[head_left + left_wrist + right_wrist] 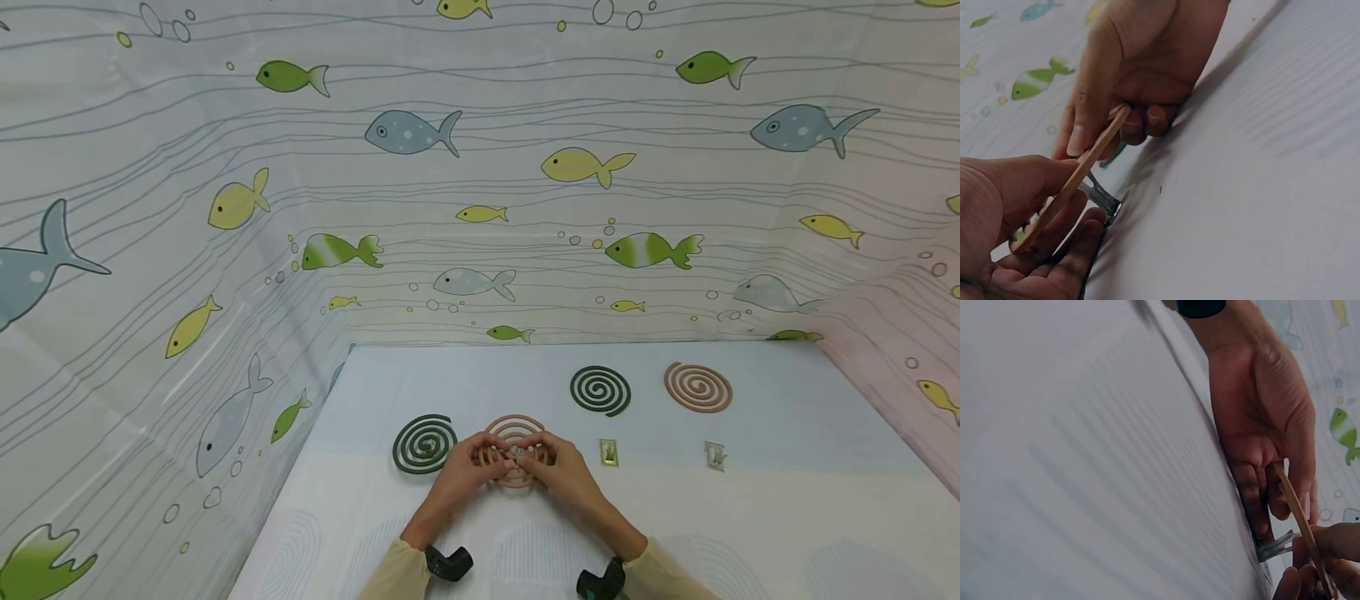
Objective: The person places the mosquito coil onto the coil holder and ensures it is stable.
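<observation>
In the head view, the left hand (pixel 463 468) and right hand (pixel 561 467) hid part of the brown coil (pixel 1072 185) from us. In the left wrist view, we saw the metal stand (pixel 1104 197) only partly. The head view's edges cut off both sleeves (pixel 397 573) and a blue-grey printed fish (pixel 26 279).

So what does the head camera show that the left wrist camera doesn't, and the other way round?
Only the head view shows the gold metal piece, silver metal piece and rear brown coil. Only the left wrist view shows the held brown coil edge-on and the foot of a metal stand below. Both show the left hand, right hand, that held coil and the fish-print sheeting.
</observation>
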